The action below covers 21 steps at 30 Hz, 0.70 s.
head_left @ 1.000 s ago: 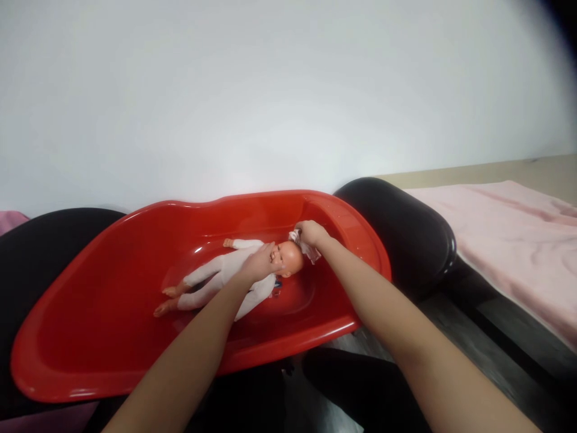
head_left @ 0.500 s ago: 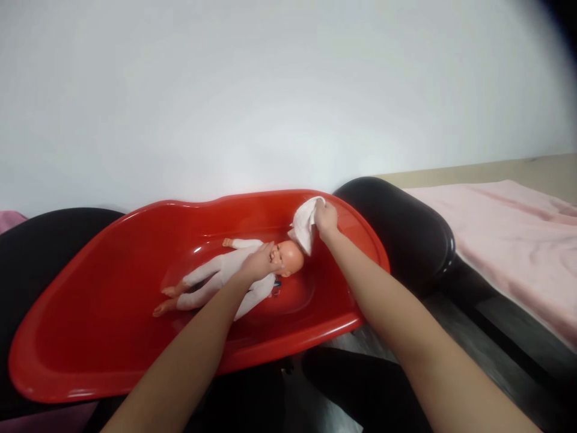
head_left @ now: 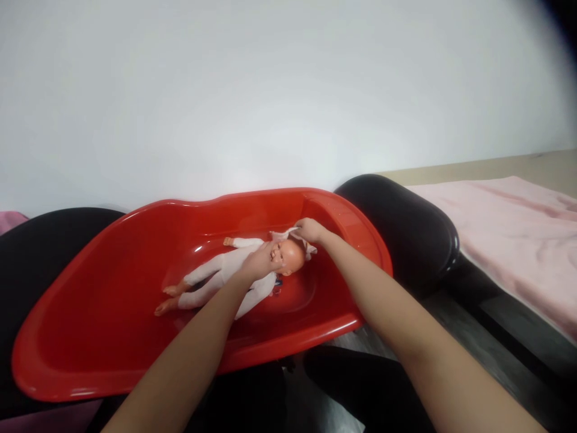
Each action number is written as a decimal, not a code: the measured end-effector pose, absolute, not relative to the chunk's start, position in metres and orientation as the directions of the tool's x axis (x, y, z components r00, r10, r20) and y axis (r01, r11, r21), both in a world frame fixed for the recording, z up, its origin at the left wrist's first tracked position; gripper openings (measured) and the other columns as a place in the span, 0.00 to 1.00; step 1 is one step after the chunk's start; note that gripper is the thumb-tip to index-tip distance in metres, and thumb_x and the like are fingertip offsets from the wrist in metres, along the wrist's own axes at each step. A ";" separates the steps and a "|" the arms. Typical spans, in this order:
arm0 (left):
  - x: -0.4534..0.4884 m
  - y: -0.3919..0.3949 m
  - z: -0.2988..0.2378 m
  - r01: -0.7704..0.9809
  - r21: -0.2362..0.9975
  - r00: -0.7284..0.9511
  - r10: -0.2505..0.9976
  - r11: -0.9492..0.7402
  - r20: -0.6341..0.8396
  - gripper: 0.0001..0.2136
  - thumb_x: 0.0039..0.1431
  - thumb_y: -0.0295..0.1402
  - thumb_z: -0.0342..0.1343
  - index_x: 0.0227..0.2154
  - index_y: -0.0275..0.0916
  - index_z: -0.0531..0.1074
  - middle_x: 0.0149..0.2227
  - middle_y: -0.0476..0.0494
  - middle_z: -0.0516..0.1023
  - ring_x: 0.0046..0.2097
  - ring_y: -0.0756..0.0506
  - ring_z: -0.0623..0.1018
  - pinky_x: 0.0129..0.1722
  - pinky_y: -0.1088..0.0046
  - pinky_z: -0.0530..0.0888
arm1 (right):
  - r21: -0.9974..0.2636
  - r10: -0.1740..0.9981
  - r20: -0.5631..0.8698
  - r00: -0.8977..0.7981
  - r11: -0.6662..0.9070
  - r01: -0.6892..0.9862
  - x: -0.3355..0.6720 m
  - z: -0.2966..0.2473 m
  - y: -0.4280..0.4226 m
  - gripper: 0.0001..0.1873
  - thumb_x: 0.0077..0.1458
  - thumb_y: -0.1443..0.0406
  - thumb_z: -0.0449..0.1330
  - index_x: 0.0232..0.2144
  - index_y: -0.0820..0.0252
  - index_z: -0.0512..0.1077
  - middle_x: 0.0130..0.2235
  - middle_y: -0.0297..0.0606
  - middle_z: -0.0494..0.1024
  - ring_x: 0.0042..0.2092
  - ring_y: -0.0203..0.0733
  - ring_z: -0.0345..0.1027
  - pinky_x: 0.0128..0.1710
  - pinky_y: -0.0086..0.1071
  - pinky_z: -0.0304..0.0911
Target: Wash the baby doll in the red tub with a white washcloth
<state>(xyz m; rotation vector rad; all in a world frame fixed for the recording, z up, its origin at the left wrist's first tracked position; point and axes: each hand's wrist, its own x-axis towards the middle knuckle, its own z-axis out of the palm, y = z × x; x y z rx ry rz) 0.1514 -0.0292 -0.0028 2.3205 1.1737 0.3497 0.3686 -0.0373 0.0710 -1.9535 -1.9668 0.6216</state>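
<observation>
A baby doll in white clothing lies on its back inside a red baby bathtub, its bare head toward the right end. My left hand is closed on the doll at its neck and upper chest, just below the chin; some of its fingers are hidden. In my right hand I pinch a white cloth, which hangs down behind and beside the far side of the doll's head. Part of the cloth is hidden by the head and my hand.
Black rounded seats stand right of the tub, with another black surface at its left. A pink sheet covers a surface at the far right. The white wall rises directly behind the tub.
My right hand has come down and left with the cloth, from above the doll's head to close beside it. My left hand and the doll stay nearly in place.
</observation>
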 end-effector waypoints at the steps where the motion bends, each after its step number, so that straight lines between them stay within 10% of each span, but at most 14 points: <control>1: 0.151 -0.030 -0.002 0.662 0.560 0.598 0.801 -0.498 0.005 0.34 0.49 0.46 0.61 0.58 0.44 0.60 0.55 0.40 0.69 0.49 0.39 0.74 0.47 0.66 0.69 | -0.502 0.986 -0.143 -0.083 0.000 0.865 0.367 0.073 -0.039 0.11 0.55 0.60 0.56 0.28 0.62 0.73 0.29 0.40 0.78 0.29 0.37 0.68 0.30 0.27 0.57; 10: 0.154 -0.034 0.004 0.677 0.542 0.587 0.809 -0.498 0.011 0.25 0.49 0.45 0.61 0.47 0.39 0.66 0.47 0.40 0.72 0.43 0.41 0.74 0.39 0.68 0.69 | -0.687 0.927 -0.291 -0.239 -0.029 0.726 0.362 0.081 -0.046 0.31 0.58 0.44 0.49 0.26 0.64 0.75 0.23 0.38 0.73 0.25 0.35 0.63 0.30 0.29 0.61; 14: 0.154 -0.033 0.003 0.674 0.555 0.580 0.815 -0.487 0.011 0.25 0.45 0.44 0.65 0.45 0.39 0.67 0.44 0.41 0.72 0.40 0.42 0.74 0.37 0.69 0.68 | -0.613 0.953 -0.104 -0.286 0.165 0.773 0.358 0.069 -0.042 0.16 0.51 0.58 0.63 0.40 0.62 0.75 0.41 0.41 0.77 0.41 0.40 0.69 0.43 0.29 0.63; 21: 0.154 -0.034 0.006 0.647 0.587 0.589 0.808 -0.486 0.021 0.29 0.43 0.44 0.65 0.48 0.41 0.67 0.47 0.42 0.72 0.43 0.41 0.74 0.40 0.68 0.69 | -0.397 0.843 -0.291 -0.453 0.324 0.859 0.341 0.062 -0.051 0.50 0.33 0.63 0.73 0.60 0.55 0.60 0.58 0.48 0.64 0.59 0.58 0.57 0.55 0.45 0.59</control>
